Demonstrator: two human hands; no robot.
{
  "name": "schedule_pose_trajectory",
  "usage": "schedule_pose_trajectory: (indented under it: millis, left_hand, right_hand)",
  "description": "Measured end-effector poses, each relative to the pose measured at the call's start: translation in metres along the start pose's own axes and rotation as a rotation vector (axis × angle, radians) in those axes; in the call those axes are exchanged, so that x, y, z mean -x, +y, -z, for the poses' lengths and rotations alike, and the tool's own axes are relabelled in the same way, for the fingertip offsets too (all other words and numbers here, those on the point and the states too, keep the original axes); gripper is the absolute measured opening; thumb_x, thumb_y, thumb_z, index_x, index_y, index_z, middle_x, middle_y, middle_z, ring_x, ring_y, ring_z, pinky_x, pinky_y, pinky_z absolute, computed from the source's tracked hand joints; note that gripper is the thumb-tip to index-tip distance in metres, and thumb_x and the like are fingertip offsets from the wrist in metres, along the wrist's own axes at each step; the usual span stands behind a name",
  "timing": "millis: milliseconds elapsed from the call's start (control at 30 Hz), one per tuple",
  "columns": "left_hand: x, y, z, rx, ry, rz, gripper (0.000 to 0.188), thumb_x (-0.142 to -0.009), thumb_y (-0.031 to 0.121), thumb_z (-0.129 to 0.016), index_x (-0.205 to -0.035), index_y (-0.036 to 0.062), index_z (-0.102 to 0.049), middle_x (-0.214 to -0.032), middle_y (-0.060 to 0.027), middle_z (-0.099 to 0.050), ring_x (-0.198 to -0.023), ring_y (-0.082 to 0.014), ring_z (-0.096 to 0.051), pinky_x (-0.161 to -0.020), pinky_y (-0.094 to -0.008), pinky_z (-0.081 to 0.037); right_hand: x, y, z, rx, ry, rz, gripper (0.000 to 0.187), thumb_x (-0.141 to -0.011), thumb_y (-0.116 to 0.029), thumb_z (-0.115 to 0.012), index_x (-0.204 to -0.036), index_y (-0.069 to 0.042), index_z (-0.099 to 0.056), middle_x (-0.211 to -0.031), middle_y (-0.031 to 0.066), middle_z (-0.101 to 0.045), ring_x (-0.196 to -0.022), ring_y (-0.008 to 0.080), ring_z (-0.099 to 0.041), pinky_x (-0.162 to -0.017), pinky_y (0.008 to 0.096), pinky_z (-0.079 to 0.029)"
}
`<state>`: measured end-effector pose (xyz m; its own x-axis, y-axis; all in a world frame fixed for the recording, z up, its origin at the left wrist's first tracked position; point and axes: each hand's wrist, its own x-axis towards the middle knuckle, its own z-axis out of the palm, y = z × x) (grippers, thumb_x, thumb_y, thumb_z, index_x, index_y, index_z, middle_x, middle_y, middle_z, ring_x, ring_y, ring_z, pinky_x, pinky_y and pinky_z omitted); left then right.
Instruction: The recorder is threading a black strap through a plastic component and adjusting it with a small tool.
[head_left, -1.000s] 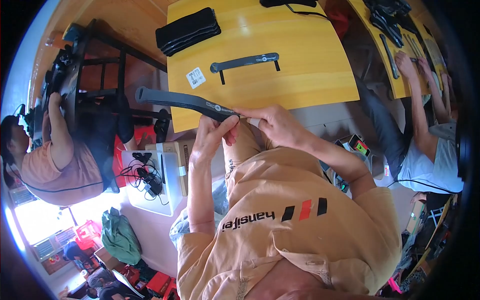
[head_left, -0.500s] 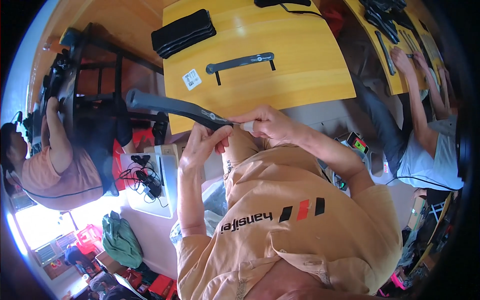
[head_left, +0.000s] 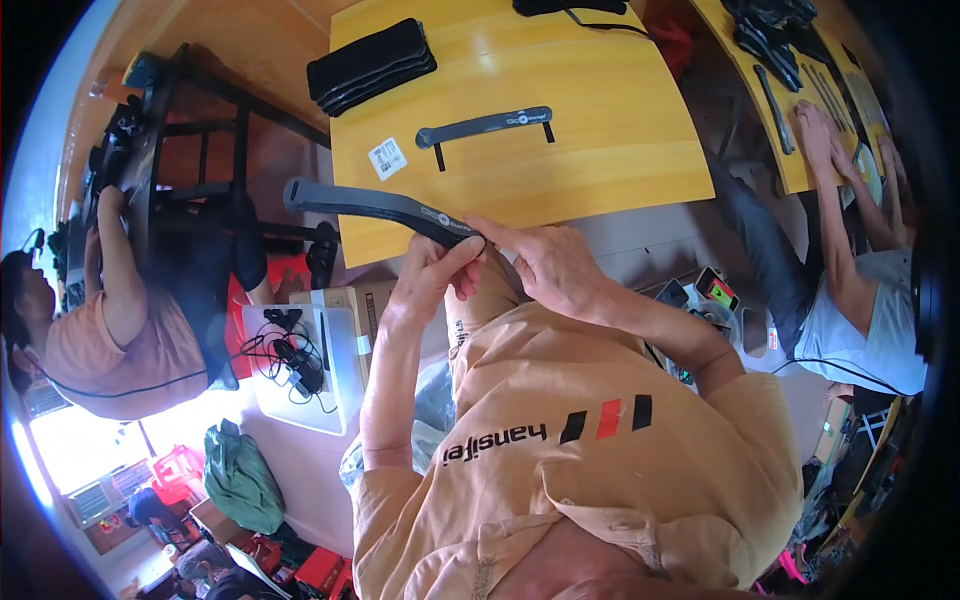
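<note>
My left hand (head_left: 432, 270) and my right hand (head_left: 548, 262) both pinch one end of a long dark grey strap (head_left: 375, 206), held just off the near edge of the yellow table (head_left: 600, 150). The strap sticks out to the left over the table's corner. A second grey strap with two short black prongs (head_left: 485, 126) lies flat on the table beyond my hands. Next to it is a small white label (head_left: 390, 157).
A stack of black pads (head_left: 372, 63) rests at the table's far left. A black metal frame (head_left: 190, 160) stands left of the table. A person sits at the left, another works at a second yellow table (head_left: 800, 90) on the right. A white box with cables (head_left: 300, 365) stands below.
The strap's free end has shifted slightly right and up. My right fingers have slid along the strap's near end; the white piece seen earlier at my fingertips no longer shows.
</note>
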<state>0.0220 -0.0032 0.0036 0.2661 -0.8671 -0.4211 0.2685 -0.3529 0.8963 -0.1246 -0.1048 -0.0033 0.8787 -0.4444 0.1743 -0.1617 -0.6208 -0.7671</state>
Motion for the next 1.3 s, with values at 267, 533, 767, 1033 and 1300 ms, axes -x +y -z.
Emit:
schedule_pose_trajectory:
  millis: [267,533,767,1033,1300]
  left_hand:
    - [0.010,0.008,0.003,-0.090,-0.098,-0.021,0.020,-0.083,0.017,-0.058,-0.074,-0.0011,-0.057,-0.055,-0.0031,-0.053,-0.044,-0.0084,-0.050,-0.040,-0.0187,-0.039]
    - [0.009,0.007,0.002,-0.072,-0.179,0.074,0.019,-0.083,0.016,-0.059,-0.075,-0.0010,-0.058,-0.054,-0.0020,-0.052,-0.045,-0.0074,-0.050,-0.040,-0.0181,-0.038]
    - [0.009,0.011,0.003,-0.043,-0.240,0.123,0.019,-0.078,0.009,-0.061,-0.091,-0.0043,-0.058,-0.061,-0.0049,-0.057,-0.045,-0.0080,-0.051,-0.037,-0.0176,-0.038]
    - [0.014,0.006,-0.006,0.138,-0.143,0.136,0.020,-0.077,0.017,-0.061,-0.069,-0.0016,-0.058,-0.055,-0.0065,-0.056,-0.043,-0.0117,-0.053,-0.039,-0.0203,-0.041]
    - [0.012,0.010,-0.015,0.121,-0.232,0.207,0.015,-0.075,0.010,-0.059,-0.076,-0.0053,-0.057,-0.060,-0.0093,-0.058,-0.039,-0.0121,-0.052,-0.031,-0.0197,-0.037]
  right_hand:
    - [-0.001,0.029,0.013,-1.308,-0.510,-0.495,0.051,-0.075,0.010,-0.037,-0.122,-0.007,-0.049,-0.058,-0.0055,-0.043,-0.042,0.0009,-0.032,-0.037,0.0136,-0.025]
    - [-0.002,0.030,0.024,-1.389,-0.646,-0.670,0.048,-0.079,0.004,-0.034,-0.125,-0.006,-0.044,-0.051,-0.0072,-0.027,-0.039,0.0019,-0.021,-0.034,0.0156,-0.018]
    - [-0.001,0.045,0.024,-1.552,-0.751,-0.604,0.033,-0.084,-0.011,-0.043,-0.115,-0.008,-0.053,-0.052,-0.0074,-0.028,-0.038,0.0015,-0.023,-0.033,0.0159,-0.018]
    - [-0.007,0.053,0.029,-0.925,-0.145,-0.269,0.013,-0.082,-0.017,-0.056,-0.086,-0.004,-0.054,-0.056,-0.0049,-0.038,-0.047,0.0023,-0.035,-0.042,0.0171,-0.028]
    - [-0.011,0.016,0.035,-0.468,-0.382,0.095,0.027,-0.074,-0.020,-0.067,-0.068,-0.001,-0.048,-0.055,0.0029,-0.042,-0.052,0.0100,-0.038,-0.048,0.0271,-0.032]
